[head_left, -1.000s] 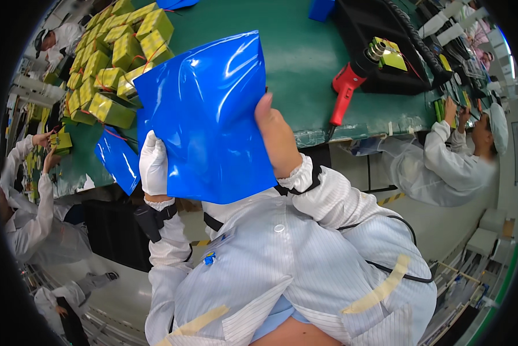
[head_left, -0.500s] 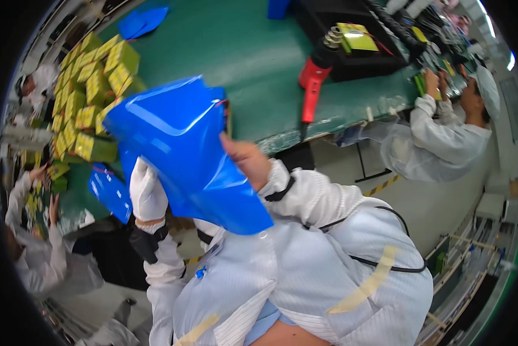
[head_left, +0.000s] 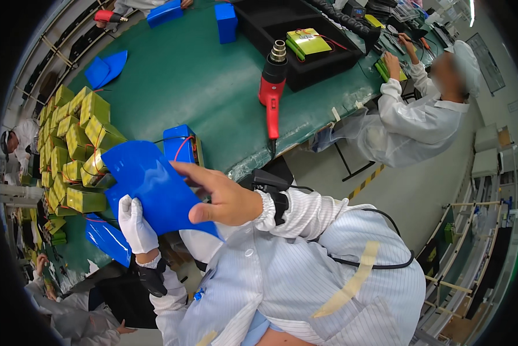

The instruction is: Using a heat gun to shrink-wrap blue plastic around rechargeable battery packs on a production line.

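My left hand (head_left: 136,225), in a white glove, grips the lower left edge of a glossy blue plastic sleeve (head_left: 146,181). The sleeve looks flat, and I cannot see into it. My bare right hand (head_left: 227,196) is at its right side, thumb and fingers apart; whether the fingertips touch the film is unclear. Just beyond, a blue-wrapped pack (head_left: 178,143) with a red and a black wire sits on the table. Left of the sleeve are stacked yellow-green battery packs (head_left: 77,138). Another blue sleeve (head_left: 109,239) lies by my left hand.
A red heat gun (head_left: 272,92) lies on the green table (head_left: 213,81). Behind it, a black tray (head_left: 322,66) bears a yellow-green pack (head_left: 311,43). A blue pack (head_left: 226,23) and blue sleeves (head_left: 106,68) are farther off. Co-workers (head_left: 420,121) are around the table.
The sleeve has tilted and come lower, uncovering the blue-wrapped pack behind it. My right hand has loosened from the sleeve's edge and spread its fingers. The view has shifted, showing more of the table.
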Demonstrator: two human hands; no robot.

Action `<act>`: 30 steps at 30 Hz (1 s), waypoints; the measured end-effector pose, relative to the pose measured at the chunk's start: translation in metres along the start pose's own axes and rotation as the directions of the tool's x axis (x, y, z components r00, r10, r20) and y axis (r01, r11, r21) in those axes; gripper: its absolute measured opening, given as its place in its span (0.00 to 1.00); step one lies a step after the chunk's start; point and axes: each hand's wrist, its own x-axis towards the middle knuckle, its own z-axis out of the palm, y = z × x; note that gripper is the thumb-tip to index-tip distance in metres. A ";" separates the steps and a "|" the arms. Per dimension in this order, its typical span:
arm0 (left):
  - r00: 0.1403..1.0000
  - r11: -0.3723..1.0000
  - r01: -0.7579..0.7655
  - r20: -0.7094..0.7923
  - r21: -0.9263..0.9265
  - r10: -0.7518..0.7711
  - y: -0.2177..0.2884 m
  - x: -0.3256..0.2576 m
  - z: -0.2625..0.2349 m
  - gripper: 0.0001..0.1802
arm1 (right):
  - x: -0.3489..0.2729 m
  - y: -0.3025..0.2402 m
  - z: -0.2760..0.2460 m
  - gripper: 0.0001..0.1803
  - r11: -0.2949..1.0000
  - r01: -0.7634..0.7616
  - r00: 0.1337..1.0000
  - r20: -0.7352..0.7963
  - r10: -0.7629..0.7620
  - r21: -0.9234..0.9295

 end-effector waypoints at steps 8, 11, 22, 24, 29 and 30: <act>0.995 0.996 -0.058 -0.091 -0.074 0.051 0.008 -0.002 -0.003 0.07 | -0.015 -0.007 -0.035 0.15 0.861 -0.447 0.892 -0.188 0.410 -0.244; 0.989 0.997 -0.026 -0.143 0.071 0.036 -0.011 -0.001 -0.012 0.12 | -0.012 -0.007 -0.032 0.15 0.880 -0.450 0.892 -0.134 0.432 -0.152; 0.997 0.995 0.077 -0.022 0.056 -0.076 0.010 -0.018 0.042 0.27 | -0.012 -0.012 -0.001 0.25 0.866 0.014 0.998 0.055 0.016 -0.500; 1.000 0.997 0.030 -0.011 0.075 -0.030 0.003 -0.021 0.035 0.29 | -0.013 -0.011 0.003 0.24 0.818 0.104 0.993 0.102 -0.056 -0.566; 0.939 0.989 -0.137 0.325 0.058 0.111 0.021 -0.066 0.029 0.33 | -0.006 -0.013 0.019 0.22 0.558 0.470 0.882 0.335 -0.332 -0.684; 0.943 0.989 -0.136 0.314 0.062 0.110 0.020 -0.068 0.032 0.33 | -0.004 -0.014 0.021 0.22 0.565 0.473 0.881 0.340 -0.330 -0.676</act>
